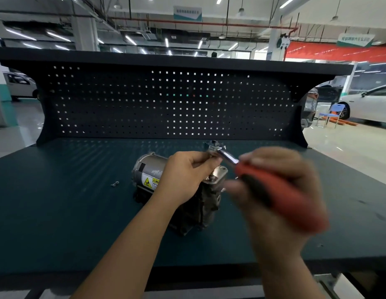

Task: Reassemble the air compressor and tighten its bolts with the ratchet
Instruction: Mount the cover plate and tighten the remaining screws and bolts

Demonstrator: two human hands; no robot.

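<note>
Grey metal air compressor with a yellow warning label lies on the dark teal bench, under both hands; left hand pinches the head of the chrome, red-handled ratchet; right hand clenches its handle.

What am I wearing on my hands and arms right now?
Nothing visible: the left hand and right hand are bare, no gloves, rings or watch showing. Both forearms are bare to the frame's edge, no sleeves. The right hand is blurred.

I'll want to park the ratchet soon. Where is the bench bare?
Bare: the bench left of the loose bolts, and the strip between pegboard and compressor. Crowded: the middle, where left hand and right hand hold the ratchet over the compressor.
</note>
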